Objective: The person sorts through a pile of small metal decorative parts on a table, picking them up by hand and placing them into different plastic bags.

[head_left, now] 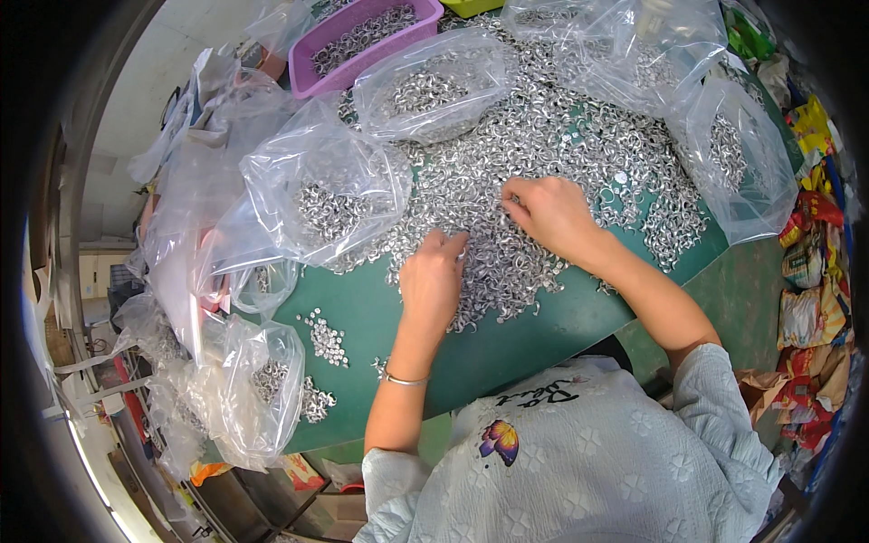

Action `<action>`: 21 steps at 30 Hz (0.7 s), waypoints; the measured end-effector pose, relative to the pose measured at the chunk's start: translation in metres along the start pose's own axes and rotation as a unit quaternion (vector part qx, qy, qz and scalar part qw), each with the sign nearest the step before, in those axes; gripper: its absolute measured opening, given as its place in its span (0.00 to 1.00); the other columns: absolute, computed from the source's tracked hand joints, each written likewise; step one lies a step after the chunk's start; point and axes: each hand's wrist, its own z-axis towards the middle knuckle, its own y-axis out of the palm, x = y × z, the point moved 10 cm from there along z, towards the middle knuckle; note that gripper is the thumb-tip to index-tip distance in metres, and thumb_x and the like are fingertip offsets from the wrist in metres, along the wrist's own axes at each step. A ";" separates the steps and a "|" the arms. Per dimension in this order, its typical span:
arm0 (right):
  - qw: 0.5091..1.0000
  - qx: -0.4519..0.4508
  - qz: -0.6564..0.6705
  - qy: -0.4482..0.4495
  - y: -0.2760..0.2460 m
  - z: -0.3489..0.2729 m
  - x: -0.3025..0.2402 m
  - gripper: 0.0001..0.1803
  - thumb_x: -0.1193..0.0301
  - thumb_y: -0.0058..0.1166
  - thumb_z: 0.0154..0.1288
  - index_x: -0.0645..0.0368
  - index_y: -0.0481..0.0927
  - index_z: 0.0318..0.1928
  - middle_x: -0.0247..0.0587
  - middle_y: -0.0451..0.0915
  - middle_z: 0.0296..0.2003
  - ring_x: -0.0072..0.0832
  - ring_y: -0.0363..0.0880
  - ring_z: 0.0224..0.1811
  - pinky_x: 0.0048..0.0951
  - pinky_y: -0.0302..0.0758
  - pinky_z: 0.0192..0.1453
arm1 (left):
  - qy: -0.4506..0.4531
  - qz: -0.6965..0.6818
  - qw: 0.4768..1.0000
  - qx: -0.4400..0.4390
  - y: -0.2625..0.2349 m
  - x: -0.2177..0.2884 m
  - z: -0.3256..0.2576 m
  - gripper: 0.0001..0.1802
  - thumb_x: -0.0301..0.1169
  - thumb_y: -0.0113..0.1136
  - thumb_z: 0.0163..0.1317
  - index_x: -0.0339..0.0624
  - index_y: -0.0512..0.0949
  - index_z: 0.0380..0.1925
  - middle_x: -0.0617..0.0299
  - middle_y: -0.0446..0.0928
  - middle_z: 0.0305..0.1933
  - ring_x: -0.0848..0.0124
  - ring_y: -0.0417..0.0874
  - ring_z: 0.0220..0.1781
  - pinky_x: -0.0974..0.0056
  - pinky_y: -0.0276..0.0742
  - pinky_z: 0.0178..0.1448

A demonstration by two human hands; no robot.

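Heap of small metal rings [543, 154] spread across a green table [507, 339].
Left hand [433, 281] and right hand [550, 215] rest on the heap, fingers curled, pinching rings; clear plastic bags [321, 185] of rings surround it.

green table [507, 339] | pale wall [186, 41] | possibly shelving lower left [172, 480]

Bare green desk [507, 348] lies open along the near edge, under both forearms, and that is the easy lane in. Ahead, the heap of small metal rings [552, 145] covers the middle, right up to both hands. On the left, clear plastic bags [317, 185] crowd in, with a small loose cluster of rings [326, 339] beside them. Another bag [738, 158] blocks the right corner, and a purple basket [358, 41] closes off the far side.
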 end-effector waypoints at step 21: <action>0.964 -0.194 -0.094 -0.157 0.030 -0.030 -0.043 0.12 0.76 0.53 0.46 0.58 0.74 0.36 0.41 0.78 0.22 0.39 0.80 0.28 0.37 0.73 0.26 | -0.111 -0.370 0.922 -0.012 0.022 -0.046 -0.002 0.08 0.22 0.51 0.59 0.37 0.76 0.39 0.64 0.73 0.24 0.79 0.69 0.21 0.72 0.65 0.24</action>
